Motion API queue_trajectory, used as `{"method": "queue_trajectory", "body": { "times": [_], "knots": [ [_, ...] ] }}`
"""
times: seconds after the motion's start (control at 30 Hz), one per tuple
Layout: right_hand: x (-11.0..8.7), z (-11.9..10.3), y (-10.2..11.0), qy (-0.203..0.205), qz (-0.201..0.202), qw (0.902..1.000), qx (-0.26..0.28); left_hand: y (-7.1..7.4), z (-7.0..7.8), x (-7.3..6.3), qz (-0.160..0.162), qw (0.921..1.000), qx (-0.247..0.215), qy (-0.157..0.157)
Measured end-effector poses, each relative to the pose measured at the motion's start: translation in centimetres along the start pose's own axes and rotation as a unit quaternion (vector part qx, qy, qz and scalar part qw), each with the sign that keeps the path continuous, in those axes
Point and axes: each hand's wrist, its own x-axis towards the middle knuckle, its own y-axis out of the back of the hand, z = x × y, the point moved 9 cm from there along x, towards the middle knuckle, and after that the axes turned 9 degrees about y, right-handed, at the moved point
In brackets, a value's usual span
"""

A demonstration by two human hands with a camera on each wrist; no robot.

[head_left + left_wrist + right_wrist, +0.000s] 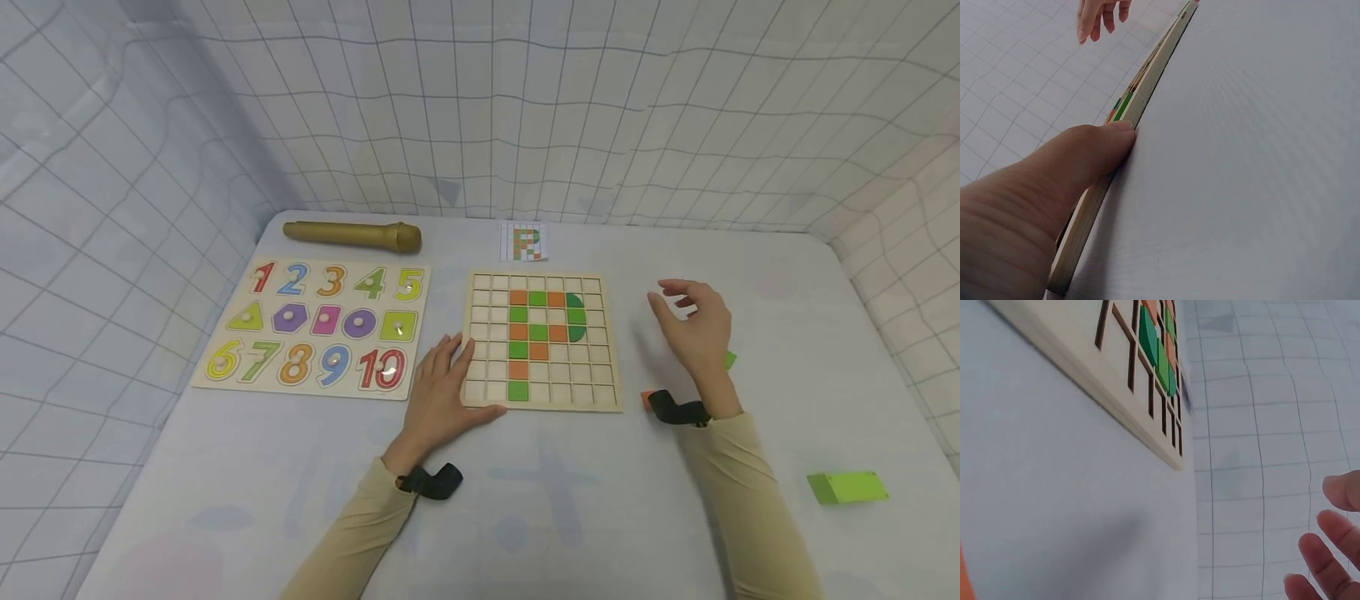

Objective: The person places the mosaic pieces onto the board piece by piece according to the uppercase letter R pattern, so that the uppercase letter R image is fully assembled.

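A wooden grid board [597, 396] lies mid-table, with orange and green square tiles and two dark green rounded tiles [573, 300] set in its cells. My left hand [442, 387] rests at the board's front left corner: fingers along the left side, thumb against the front edge, as the left wrist view also shows. To the right of the board, my right hand [696, 325] hovers above the table with bent, parted fingers and nothing visible between them. Partly hidden by the right hand and its wrist strap are a green piece [731, 360] and an orange piece [647, 401].
Behind the board lies a small card [523, 242] printed with a coloured grid pattern. On the left is a number and shape puzzle [311, 329], with a gold microphone-shaped object [352, 236] behind it. A light green block [849, 487] sits at the front right.
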Motion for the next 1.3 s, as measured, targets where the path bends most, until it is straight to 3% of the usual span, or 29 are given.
{"method": "queue_trajectory", "body": {
  "times": [0.27, 0.47, 0.7, 0.8, 1.0, 1.3],
  "knots": [
    [-0.7, 2.7, 2.9, -0.037, 0.054, 0.9974, -0.029, 0.0, 0.1, 0.0, -0.001, 1.0000, 0.001, 0.001],
    [-1.6, 4.4, 4.2, -0.101, 0.056, 0.9918, -0.056, 0.0, 0.1, 0.0, -0.002, 1.0000, 0.000, 0.003],
    [-3.1, 6.9, 4.5, -0.212, -0.025, 0.9720, -0.099, 0.1, 0.2, 0.0, 0.000, 1.0000, -0.003, 0.003],
    [-3.7, 7.6, 4.5, -0.237, -0.064, 0.9629, -0.111, 0.1, 0.2, 0.0, -0.001, 1.0000, -0.003, 0.004],
    [-4.6, 8.3, 4.5, -0.250, -0.131, 0.9502, -0.133, 0.0, 0.1, 0.0, -0.002, 1.0000, -0.001, 0.004],
    [-5.6, 8.8, 4.8, -0.262, -0.178, 0.9375, -0.143, 0.0, 0.1, 0.0, -0.002, 1.0000, 0.001, 0.003]
  ]
}}
